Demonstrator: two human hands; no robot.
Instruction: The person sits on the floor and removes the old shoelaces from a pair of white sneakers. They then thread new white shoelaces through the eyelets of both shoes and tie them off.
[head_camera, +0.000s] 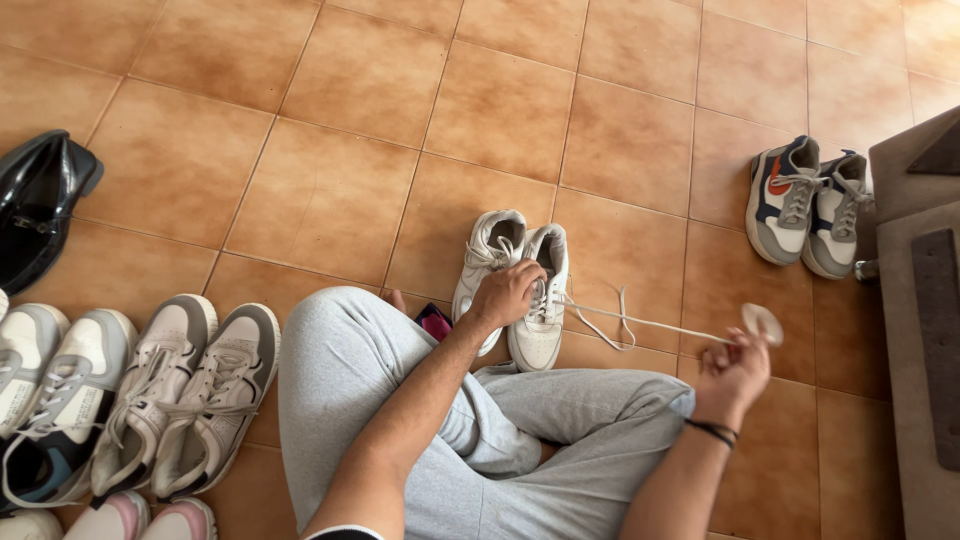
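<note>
A pair of white sneakers stands side by side on the tiled floor just beyond my crossed legs in grey sweatpants. My left hand rests on the right-hand sneaker, fingers curled over its tongue and eyelets. My right hand is out to the right, pinching the end of a white shoelace that stretches taut from that sneaker. A second loose loop of lace lies on the floor beside the shoe.
A grey, white and orange pair of sneakers sits at the right near a brown step. Several grey and white sneakers line the left, with a black leather shoe above them and pink-toed shoes below.
</note>
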